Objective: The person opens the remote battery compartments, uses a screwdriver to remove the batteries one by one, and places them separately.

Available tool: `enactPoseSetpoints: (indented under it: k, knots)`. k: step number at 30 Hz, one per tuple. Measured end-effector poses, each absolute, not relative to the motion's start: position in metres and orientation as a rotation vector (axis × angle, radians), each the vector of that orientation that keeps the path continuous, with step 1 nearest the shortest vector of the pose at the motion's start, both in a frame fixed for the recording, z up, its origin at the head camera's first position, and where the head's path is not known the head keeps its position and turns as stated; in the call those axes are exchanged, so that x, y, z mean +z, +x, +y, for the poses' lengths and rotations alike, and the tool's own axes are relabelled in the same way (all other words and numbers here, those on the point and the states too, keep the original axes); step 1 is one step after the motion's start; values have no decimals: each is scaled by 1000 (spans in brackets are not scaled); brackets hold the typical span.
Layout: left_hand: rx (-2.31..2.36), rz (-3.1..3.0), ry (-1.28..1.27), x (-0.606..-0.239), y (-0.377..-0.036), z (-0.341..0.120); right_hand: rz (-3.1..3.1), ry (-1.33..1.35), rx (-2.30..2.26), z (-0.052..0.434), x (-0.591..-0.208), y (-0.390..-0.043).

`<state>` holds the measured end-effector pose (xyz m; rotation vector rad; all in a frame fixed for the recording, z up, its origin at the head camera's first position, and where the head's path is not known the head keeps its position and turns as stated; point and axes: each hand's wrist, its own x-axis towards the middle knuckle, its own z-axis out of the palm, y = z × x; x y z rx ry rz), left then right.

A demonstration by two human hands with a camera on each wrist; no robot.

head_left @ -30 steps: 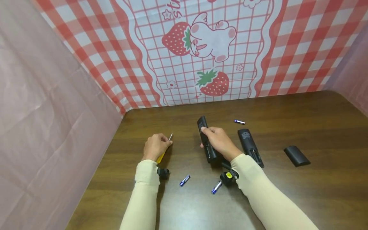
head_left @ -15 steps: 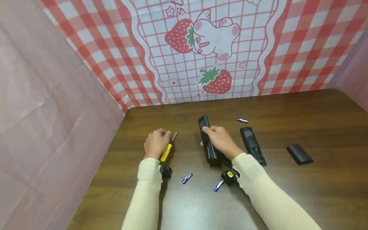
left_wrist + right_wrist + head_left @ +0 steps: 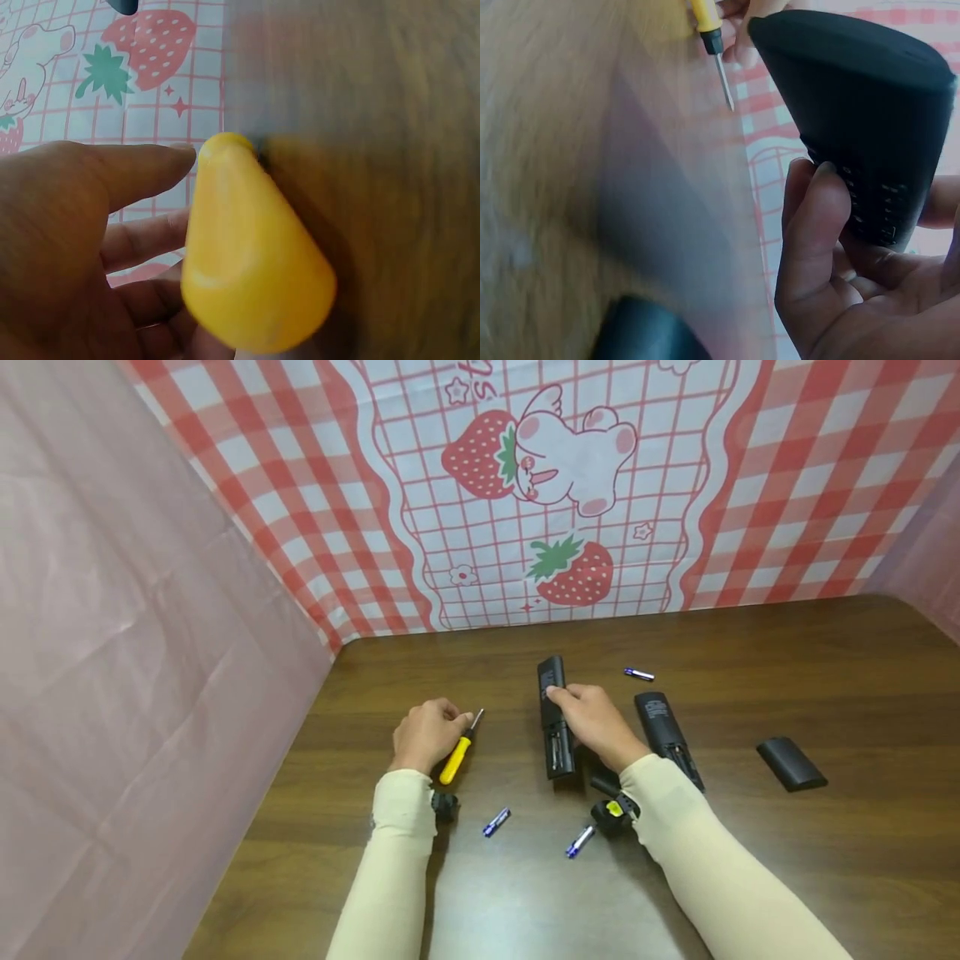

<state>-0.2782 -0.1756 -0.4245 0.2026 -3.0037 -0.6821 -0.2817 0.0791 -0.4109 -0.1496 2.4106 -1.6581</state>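
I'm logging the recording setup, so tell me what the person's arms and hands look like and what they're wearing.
Both arms wear long, close-fitting cream sleeves that end at the wrists. The left hand and right hand are bare, with no gloves, and no rings show. A small black camera unit is strapped under the left wrist; a similar black unit with a yellow mark sits under the right wrist.

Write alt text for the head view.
A person's right hand grips a black remote while the left hand holds a yellow screwdriver on a dark wooden table; batteries and a second remote lie nearby.
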Motion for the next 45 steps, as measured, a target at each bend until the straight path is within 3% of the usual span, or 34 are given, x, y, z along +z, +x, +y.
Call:
enactPoseSetpoints:
  k: [45]
  knots:
    - [-690, -2972, 140, -417, -280, -176, 2340, -66, -1439, 73, -406, -341]
